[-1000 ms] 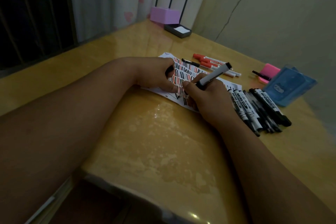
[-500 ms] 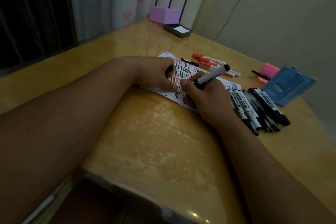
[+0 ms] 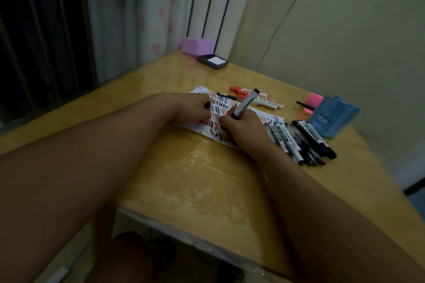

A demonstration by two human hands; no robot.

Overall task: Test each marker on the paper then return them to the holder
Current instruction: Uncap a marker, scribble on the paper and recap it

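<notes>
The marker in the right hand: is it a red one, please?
No, the right hand grips a marker with a white barrel and black end.

Paper (image 3: 273, 119) mid-surface (image 3: 195, 179). Left hand (image 3: 193, 108) on its left part. Right hand (image 3: 243, 126) on its near right part, marker (image 3: 245, 104) gripped in the fingers. Marker pile (image 3: 305, 138) just right of paper, marker row (image 3: 255, 96) behind it. Holder (image 3: 331, 117) behind the pile. Box (image 3: 196, 45) at far corner.

Marker (image 3: 245, 104) tip behind right hand (image 3: 244, 132)
</notes>
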